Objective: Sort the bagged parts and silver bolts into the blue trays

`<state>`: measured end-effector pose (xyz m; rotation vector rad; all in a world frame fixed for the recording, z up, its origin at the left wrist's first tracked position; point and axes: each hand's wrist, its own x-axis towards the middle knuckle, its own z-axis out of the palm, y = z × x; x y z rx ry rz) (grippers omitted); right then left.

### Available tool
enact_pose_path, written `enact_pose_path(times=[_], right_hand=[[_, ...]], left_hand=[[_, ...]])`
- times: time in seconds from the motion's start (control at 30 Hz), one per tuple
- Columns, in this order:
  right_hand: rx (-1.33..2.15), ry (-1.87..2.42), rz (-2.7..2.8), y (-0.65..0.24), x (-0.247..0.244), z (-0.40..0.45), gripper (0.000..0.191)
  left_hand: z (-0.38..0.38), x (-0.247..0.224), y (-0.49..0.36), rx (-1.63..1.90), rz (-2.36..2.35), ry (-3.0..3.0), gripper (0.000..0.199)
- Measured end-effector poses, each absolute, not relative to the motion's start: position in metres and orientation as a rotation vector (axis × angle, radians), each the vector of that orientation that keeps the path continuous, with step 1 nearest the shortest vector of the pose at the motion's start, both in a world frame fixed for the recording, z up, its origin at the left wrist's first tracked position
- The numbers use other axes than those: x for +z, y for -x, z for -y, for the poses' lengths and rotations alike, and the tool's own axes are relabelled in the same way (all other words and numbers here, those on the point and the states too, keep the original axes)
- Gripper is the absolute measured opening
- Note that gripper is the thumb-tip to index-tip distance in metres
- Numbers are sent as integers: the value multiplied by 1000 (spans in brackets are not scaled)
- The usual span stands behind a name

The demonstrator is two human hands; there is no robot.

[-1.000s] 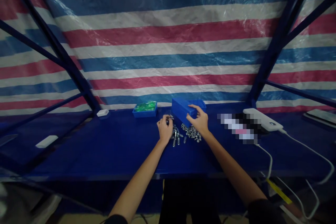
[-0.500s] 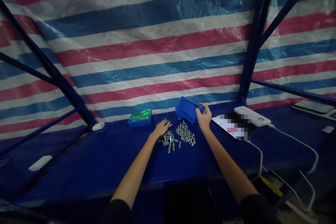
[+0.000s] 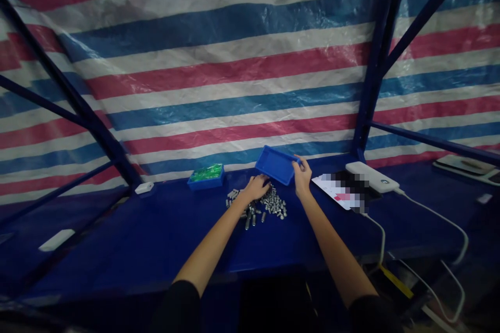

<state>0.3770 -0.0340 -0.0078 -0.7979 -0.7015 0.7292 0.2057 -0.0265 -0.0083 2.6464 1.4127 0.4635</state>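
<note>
My right hand (image 3: pixel 302 173) grips the right end of a shallow blue plastic bin (image 3: pixel 276 165), thumb on the near side. The bin is tilted so its inside faces me, and no parts show in it. My left hand (image 3: pixel 258 188) reaches over the metal parts just in front of the bin, fingers stretched out and slightly bent, their tips partly hidden among the pieces. To its right lies a heap of small silvery metal parts (image 3: pixel 278 205). Longer metal cylinders (image 3: pixel 247 222) lie loose below and left of that hand, partly covered by the wrist.
A blue bin (image 3: pixel 206 182) of green-wrapped items stands left. On the right lie a phone-like device (image 3: pixel 336 192) and a white power bank (image 3: pixel 371 177) with cables. A white adapter (image 3: pixel 144 188) sits far left. Blue frame posts (image 3: pixel 373 83) and a striped sheet (image 3: pixel 234 73) border the table.
My left hand has moved right, from the longer cylinders to the smaller parts' heap. The bin in my right hand has tipped to a flatter angle and shifted slightly left.
</note>
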Motion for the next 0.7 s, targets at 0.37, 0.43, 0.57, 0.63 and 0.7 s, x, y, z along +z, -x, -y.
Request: enact_pose_path(times=[0.37, 0.43, 0.57, 0.63, 0.7], right_hand=[[765, 819, 590, -386, -18, 20, 43], [771, 824, 600, -387, -20, 19, 44], [762, 828, 589, -387, -22, 17, 42], [758, 832, 584, -387, -23, 16, 41], [760, 827, 566, -388, -23, 15, 39]], left_hand=[[6, -30, -208, 488, -1585, -2618, 37], [5, -29, -208, 526, -1573, -2597, 36], [2, -28, -211, 559, -1500, -2544, 34], [0, -28, -212, 570, -1475, -2540, 34], [1, -27, -212, 615, -1430, -2524, 34]])
